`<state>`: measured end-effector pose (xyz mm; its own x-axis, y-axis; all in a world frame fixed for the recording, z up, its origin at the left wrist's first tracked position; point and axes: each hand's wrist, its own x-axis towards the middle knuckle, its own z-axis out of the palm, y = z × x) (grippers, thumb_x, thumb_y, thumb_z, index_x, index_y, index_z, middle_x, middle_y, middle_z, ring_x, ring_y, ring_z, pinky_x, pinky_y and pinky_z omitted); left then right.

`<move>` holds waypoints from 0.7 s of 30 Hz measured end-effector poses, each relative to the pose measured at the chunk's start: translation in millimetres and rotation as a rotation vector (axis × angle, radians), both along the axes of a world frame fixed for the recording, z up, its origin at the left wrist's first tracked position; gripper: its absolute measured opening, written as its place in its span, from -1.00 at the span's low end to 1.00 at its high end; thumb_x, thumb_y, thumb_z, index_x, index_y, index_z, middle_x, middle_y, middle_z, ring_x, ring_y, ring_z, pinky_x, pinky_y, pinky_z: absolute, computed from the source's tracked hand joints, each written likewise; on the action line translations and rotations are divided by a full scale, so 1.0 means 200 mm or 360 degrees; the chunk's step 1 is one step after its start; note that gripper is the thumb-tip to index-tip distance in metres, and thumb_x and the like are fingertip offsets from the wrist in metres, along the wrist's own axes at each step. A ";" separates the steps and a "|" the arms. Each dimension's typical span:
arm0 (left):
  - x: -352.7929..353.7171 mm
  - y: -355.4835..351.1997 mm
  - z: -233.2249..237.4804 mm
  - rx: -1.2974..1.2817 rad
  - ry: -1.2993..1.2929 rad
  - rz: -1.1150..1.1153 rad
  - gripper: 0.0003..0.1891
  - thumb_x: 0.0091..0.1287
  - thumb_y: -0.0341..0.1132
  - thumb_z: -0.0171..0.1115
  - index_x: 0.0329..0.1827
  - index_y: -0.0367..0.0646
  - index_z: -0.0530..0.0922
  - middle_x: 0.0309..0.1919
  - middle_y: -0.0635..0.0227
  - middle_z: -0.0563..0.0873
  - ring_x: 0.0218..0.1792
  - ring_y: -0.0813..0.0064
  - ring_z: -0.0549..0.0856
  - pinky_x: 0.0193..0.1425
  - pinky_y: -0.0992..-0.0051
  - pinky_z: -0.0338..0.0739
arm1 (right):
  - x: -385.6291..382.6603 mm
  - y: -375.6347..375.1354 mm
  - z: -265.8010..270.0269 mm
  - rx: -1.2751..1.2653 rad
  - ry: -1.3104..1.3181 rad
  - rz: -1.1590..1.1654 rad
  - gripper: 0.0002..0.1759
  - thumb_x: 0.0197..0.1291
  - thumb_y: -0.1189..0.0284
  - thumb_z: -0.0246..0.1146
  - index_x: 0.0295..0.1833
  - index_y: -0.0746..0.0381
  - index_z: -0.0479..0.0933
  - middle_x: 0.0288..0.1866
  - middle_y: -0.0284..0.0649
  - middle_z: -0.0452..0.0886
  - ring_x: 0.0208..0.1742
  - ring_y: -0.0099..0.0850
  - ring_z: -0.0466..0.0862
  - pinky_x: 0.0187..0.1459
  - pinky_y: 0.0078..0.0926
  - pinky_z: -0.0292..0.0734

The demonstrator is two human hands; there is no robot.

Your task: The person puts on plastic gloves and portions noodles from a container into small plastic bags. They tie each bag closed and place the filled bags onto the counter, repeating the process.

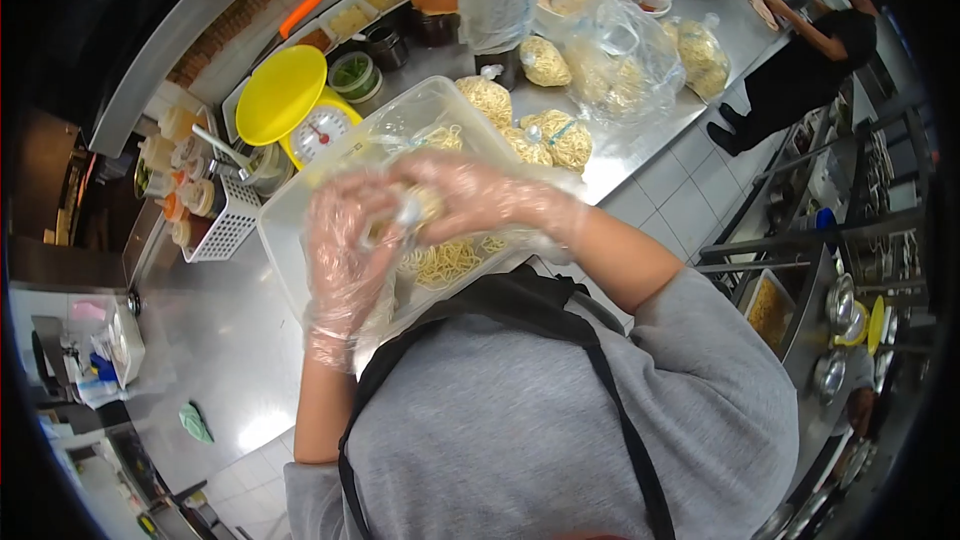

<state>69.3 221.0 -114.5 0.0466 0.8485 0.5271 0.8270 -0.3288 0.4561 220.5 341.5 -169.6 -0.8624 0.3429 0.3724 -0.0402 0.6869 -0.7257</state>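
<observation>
A left hand (350,250) and a right hand (465,195), both in clear plastic gloves, close their grip around a small bag (425,205) above loose noodles (445,262) in a plastic tub (430,100), the bag's direction and long axis too blurred to tell. On the steel worktop (200,350), a yellow scale (320,130) and bagged noodles (570,142) stand beyond; a person (815,55) in black stands farther off, above tiled floor (665,180).

Bright overhead light leaves white glare on the steel counter (160,380); fisheye distortion bends the dark-rimmed edges, and the gloved hands blur slightly.
</observation>
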 end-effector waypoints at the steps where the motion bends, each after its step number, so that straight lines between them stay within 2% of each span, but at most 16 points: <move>1: 0.03 0.00 0.06 -0.0009 0.0137 -0.0024 -0.61 -0.05 -0.38 0.41 -0.12 -0.15 0.52 0.01 0.22 0.51 0.04 0.24 0.50 0.18 0.32 0.32 | 0.05 0.02 0.05 -0.0041 -0.0012 -0.0096 -0.22 -0.21 0.23 0.43 0.16 0.26 0.31 0.08 -0.05 0.45 0.11 -0.18 0.47 0.15 -0.33 0.37; 4: 0.01 -0.02 0.10 -0.0006 0.0014 0.0121 -0.54 -0.05 -0.36 0.42 -0.04 -0.12 0.51 0.05 0.23 0.50 0.15 0.24 0.43 0.22 0.32 0.31 | 0.25 0.13 0.12 -0.0250 0.0116 -0.0539 -0.21 -0.20 0.23 0.44 0.19 0.22 0.30 0.10 -0.12 0.44 0.11 -0.26 0.48 0.11 -0.38 0.43; 6: -0.04 -0.05 0.07 0.0000 0.0038 0.0198 -0.53 -0.03 -0.38 0.41 -0.01 -0.11 0.49 0.07 0.22 0.49 0.15 0.24 0.43 0.23 0.32 0.30 | 0.40 0.22 0.14 -0.0153 -0.0043 -0.1072 -0.19 -0.18 0.21 0.45 0.19 0.26 0.28 0.09 -0.08 0.44 0.08 -0.29 0.49 0.09 -0.39 0.45; 8: -0.08 -0.10 0.02 -0.0022 0.0002 0.0351 -0.55 0.00 -0.40 0.38 0.00 -0.11 0.49 0.10 0.21 0.48 0.16 0.24 0.43 0.23 0.32 0.30 | 0.55 0.44 -0.05 -0.0470 0.0274 -0.1471 -0.16 -0.18 0.22 0.46 0.20 0.30 0.24 0.04 -0.02 0.45 0.04 -0.29 0.51 0.07 -0.38 0.46; 10: -0.11 -0.15 -0.02 -0.0064 -0.0051 0.0431 -0.56 0.00 -0.38 0.38 0.00 -0.11 0.50 0.09 0.21 0.48 0.14 0.23 0.44 0.20 0.31 0.33 | 0.62 0.55 -0.06 -0.0494 0.0477 -0.1655 -0.18 -0.18 0.25 0.46 0.18 0.35 0.26 0.05 0.04 0.45 0.07 -0.29 0.50 0.06 -0.36 0.45; 11: -0.12 -0.16 -0.03 -0.0095 -0.0107 0.0496 -0.57 0.01 -0.36 0.39 -0.01 -0.12 0.51 0.09 0.20 0.48 0.12 0.22 0.46 0.18 0.30 0.37 | 0.63 0.59 -0.05 -0.0495 0.0473 -0.1641 -0.18 -0.18 0.25 0.46 0.18 0.35 0.26 0.05 0.04 0.45 0.07 -0.29 0.50 0.06 -0.36 0.45; 13: -0.13 -0.19 -0.05 -0.0115 -0.0105 0.0513 -0.58 0.01 -0.37 0.38 -0.02 -0.12 0.51 0.09 0.19 0.48 0.11 0.22 0.46 0.16 0.30 0.38 | 0.63 0.66 -0.03 0.0099 0.0428 -0.1611 -0.22 -0.18 0.30 0.46 0.17 0.36 0.29 0.08 0.05 0.46 0.05 -0.21 0.52 0.04 -0.32 0.44; 14: -0.14 -0.20 -0.06 -0.0134 -0.0103 0.0517 -0.60 0.02 -0.39 0.37 -0.03 -0.13 0.51 0.08 0.18 0.48 0.11 0.22 0.47 0.15 0.31 0.40 | 0.63 0.73 -0.05 0.0095 0.0424 -0.1603 -0.22 -0.18 0.30 0.46 0.17 0.36 0.29 0.08 0.05 0.46 0.05 -0.21 0.52 0.04 -0.32 0.44; 16: -0.14 -0.22 -0.07 -0.0174 -0.0133 0.0518 -0.58 0.02 -0.40 0.36 -0.01 -0.11 0.49 0.09 0.20 0.48 0.14 0.24 0.44 0.19 0.30 0.35 | 0.59 0.89 -0.16 0.0706 0.0325 -0.1685 -0.33 -0.11 0.39 0.40 0.16 0.29 0.33 0.05 0.08 0.49 0.01 -0.09 0.54 0.04 -0.29 0.42; 17: -0.14 -0.23 -0.08 -0.0205 -0.0161 0.0510 -0.57 0.03 -0.42 0.35 0.01 -0.09 0.48 0.10 0.21 0.47 0.17 0.25 0.42 0.24 0.30 0.29 | 0.58 0.95 -0.22 0.0705 0.0327 -0.1674 -0.33 -0.11 0.39 0.40 0.16 0.29 0.33 0.05 0.08 0.49 0.01 -0.09 0.54 0.04 -0.29 0.42; 19: -0.14 -0.25 -0.09 -0.0215 -0.0193 0.0524 -0.58 0.03 -0.41 0.35 0.00 -0.09 0.48 0.10 0.21 0.47 0.17 0.24 0.42 0.24 0.30 0.29 | 0.56 1.07 -0.35 0.0676 0.0049 -0.1467 -0.51 0.05 0.43 0.24 0.15 0.19 0.37 0.00 0.08 0.52 0.00 -0.01 0.53 0.06 -0.25 0.40; 20: -0.14 -0.26 -0.09 -0.0222 -0.0221 0.0528 -0.58 0.03 -0.41 0.35 0.00 -0.09 0.48 0.11 0.21 0.47 0.17 0.24 0.42 0.24 0.29 0.29 | 0.57 1.11 -0.39 0.0673 0.0053 -0.1456 -0.51 0.05 0.43 0.24 0.15 0.19 0.37 0.00 0.08 0.52 0.00 -0.01 0.53 0.06 -0.25 0.40; 21: -0.15 -0.28 -0.11 -0.0220 -0.0221 0.0544 -0.58 0.03 -0.41 0.35 0.00 -0.09 0.48 0.11 0.21 0.47 0.17 0.24 0.42 0.24 0.29 0.29 | 0.57 1.14 -0.42 0.0745 -0.0111 -0.1468 -0.57 0.10 0.43 0.17 0.13 0.17 0.40 0.01 0.09 0.52 0.03 -0.02 0.52 0.07 -0.24 0.40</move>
<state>38.9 165.5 -135.6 -0.3145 0.8663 0.3880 0.8056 0.0273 0.5918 335.5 570.3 -253.4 -0.3631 0.7146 0.5979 0.6763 0.6435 -0.3584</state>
